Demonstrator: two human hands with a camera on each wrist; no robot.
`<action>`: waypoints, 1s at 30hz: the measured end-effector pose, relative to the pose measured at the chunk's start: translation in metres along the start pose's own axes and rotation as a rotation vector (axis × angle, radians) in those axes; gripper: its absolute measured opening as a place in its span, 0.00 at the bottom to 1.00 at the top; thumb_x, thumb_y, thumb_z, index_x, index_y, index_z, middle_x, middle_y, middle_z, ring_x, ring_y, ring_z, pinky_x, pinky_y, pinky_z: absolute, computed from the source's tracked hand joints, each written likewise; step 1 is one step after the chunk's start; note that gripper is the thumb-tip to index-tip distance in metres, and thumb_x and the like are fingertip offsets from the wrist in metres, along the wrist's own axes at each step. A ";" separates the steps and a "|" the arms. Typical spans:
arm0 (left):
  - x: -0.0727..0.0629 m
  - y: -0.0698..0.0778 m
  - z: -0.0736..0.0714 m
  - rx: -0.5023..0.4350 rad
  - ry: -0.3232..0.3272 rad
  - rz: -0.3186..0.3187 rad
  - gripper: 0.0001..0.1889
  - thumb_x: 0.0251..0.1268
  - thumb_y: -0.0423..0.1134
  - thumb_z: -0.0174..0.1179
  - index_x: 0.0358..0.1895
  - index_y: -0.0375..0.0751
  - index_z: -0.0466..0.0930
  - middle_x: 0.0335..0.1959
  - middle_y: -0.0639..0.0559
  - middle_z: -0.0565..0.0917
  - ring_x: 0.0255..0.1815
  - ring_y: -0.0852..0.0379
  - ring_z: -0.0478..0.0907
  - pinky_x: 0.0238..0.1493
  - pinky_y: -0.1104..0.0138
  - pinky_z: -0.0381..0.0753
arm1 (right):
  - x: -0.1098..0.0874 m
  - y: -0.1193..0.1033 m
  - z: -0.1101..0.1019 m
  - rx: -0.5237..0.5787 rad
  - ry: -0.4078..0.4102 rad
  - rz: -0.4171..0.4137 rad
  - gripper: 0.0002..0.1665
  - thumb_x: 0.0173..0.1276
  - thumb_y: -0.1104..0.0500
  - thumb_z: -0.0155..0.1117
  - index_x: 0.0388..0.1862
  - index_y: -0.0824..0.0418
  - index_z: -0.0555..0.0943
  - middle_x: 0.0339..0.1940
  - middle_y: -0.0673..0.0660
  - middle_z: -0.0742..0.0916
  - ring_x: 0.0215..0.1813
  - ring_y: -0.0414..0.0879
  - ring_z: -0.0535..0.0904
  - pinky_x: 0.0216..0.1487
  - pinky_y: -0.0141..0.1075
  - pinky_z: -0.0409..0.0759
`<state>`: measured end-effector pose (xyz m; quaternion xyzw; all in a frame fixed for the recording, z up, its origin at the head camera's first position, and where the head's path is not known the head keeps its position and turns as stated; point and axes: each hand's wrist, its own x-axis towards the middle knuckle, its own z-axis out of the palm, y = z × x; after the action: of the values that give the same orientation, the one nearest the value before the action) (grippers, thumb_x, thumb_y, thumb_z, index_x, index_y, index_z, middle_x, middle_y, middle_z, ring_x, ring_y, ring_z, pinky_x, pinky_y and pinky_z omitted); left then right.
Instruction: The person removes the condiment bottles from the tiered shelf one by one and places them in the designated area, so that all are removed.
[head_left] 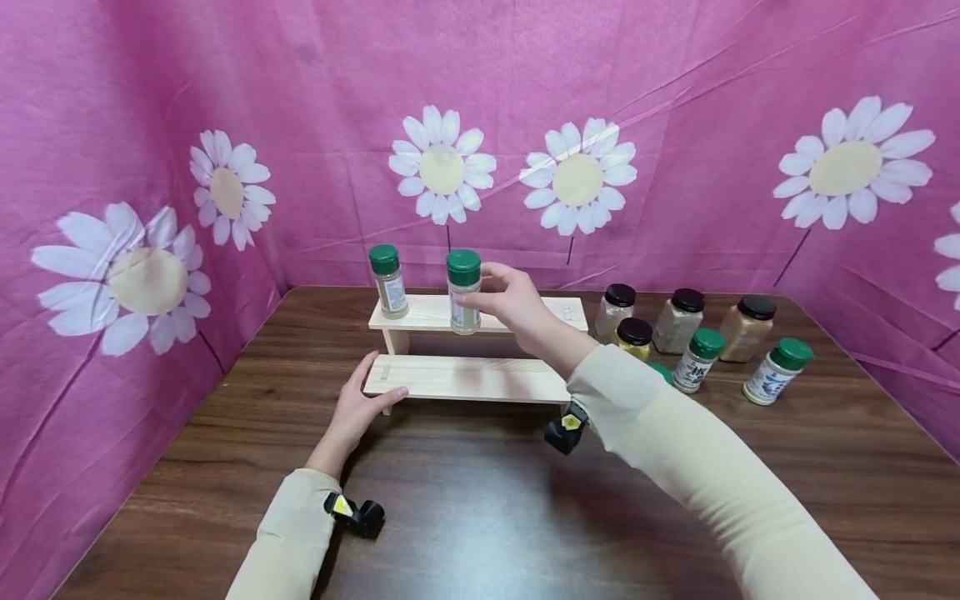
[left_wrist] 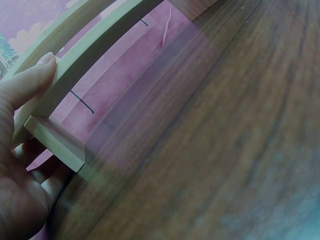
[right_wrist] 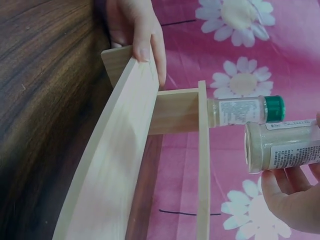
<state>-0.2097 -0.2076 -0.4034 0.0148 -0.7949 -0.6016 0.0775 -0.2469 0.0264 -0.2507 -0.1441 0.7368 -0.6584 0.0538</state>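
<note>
My right hand (head_left: 517,304) grips a spice jar (head_left: 464,292) with a green lid, thumb and fingers round its body. In the right wrist view, a gap separates this jar's base from the upper shelf (right_wrist: 203,165). The two-tier wooden rack (head_left: 468,377) stands on the table, and my left hand (head_left: 358,407) holds the left end of its lower shelf, thumb on top and fingers round the outer side. Another green-lidded spice jar (head_left: 389,283) stands upright at the left end of the upper shelf.
Right of the rack stand several jars: a black-lidded jar (head_left: 678,322) among others with black lids, plus a green-lidded jar (head_left: 776,372) near the right side. A pink flowered cloth (head_left: 510,233) hangs behind the brown wooden table (head_left: 465,500).
</note>
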 end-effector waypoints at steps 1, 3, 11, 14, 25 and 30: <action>0.000 0.000 0.000 -0.003 0.001 -0.001 0.42 0.42 0.35 0.67 0.64 0.39 0.53 0.58 0.40 0.62 0.56 0.51 0.57 0.57 0.61 0.53 | -0.002 -0.001 -0.002 0.002 -0.007 -0.003 0.24 0.50 0.65 0.66 0.49 0.62 0.74 0.44 0.59 0.79 0.47 0.49 0.72 0.50 0.44 0.66; 0.000 0.000 0.000 -0.009 0.000 -0.004 0.42 0.42 0.35 0.67 0.64 0.39 0.53 0.58 0.40 0.62 0.56 0.51 0.57 0.57 0.61 0.53 | -0.007 -0.003 -0.008 -0.001 -0.022 -0.014 0.24 0.51 0.65 0.65 0.49 0.62 0.73 0.44 0.59 0.79 0.48 0.48 0.72 0.51 0.44 0.65; -0.001 0.001 0.001 -0.029 0.001 -0.002 0.42 0.42 0.34 0.67 0.64 0.39 0.53 0.58 0.40 0.63 0.55 0.50 0.58 0.56 0.61 0.54 | -0.023 -0.009 -0.037 -0.027 -0.052 -0.044 0.26 0.52 0.63 0.64 0.52 0.62 0.71 0.46 0.60 0.78 0.50 0.49 0.70 0.53 0.45 0.62; 0.000 0.001 0.001 -0.032 0.001 0.004 0.42 0.42 0.33 0.67 0.63 0.38 0.53 0.57 0.39 0.63 0.55 0.50 0.59 0.56 0.61 0.54 | -0.029 -0.010 -0.048 -0.037 -0.044 -0.046 0.26 0.52 0.62 0.64 0.52 0.62 0.71 0.47 0.61 0.77 0.52 0.50 0.69 0.54 0.47 0.61; -0.001 0.002 0.000 -0.027 -0.005 -0.013 0.42 0.43 0.35 0.67 0.64 0.39 0.53 0.59 0.40 0.61 0.57 0.51 0.57 0.57 0.61 0.53 | -0.049 -0.010 -0.085 -0.093 -0.001 -0.060 0.28 0.53 0.58 0.65 0.54 0.60 0.70 0.47 0.60 0.77 0.51 0.50 0.68 0.52 0.48 0.63; -0.002 0.002 0.000 -0.024 -0.006 -0.007 0.42 0.43 0.35 0.67 0.64 0.39 0.53 0.59 0.40 0.61 0.56 0.51 0.57 0.57 0.61 0.53 | -0.057 -0.010 -0.098 -0.093 0.012 -0.040 0.27 0.53 0.56 0.65 0.53 0.57 0.71 0.44 0.56 0.78 0.52 0.49 0.67 0.52 0.50 0.61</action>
<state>-0.2075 -0.2063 -0.4015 0.0150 -0.7877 -0.6115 0.0732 -0.2173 0.1356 -0.2344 -0.1572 0.7639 -0.6252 0.0295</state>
